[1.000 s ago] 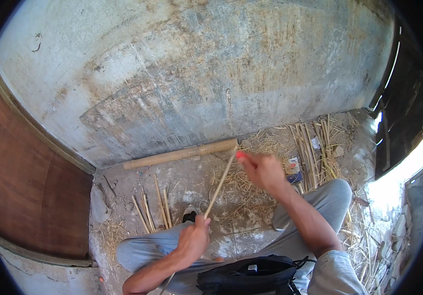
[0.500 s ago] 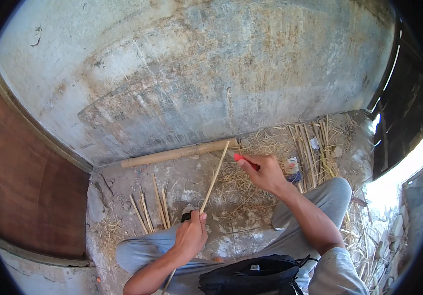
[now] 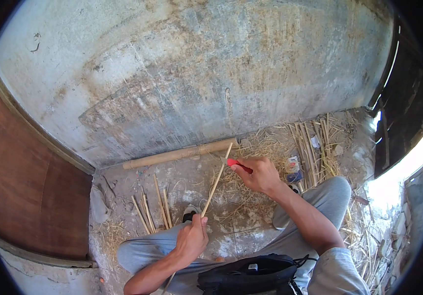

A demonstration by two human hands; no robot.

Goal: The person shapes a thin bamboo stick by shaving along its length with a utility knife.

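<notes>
Left fingers pinch a stick slanting beyond them; right fingers grip likely a knife.

The stick I hold is pale straw yellow, and my tool has a bright red handle. My trousers are plain grey; my bag is black with a small white label. The bamboo pole is tan, the shavings pale gold. The wall is mottled grey-white with rusty brown streaks, and the panel is reddish brown.
</notes>
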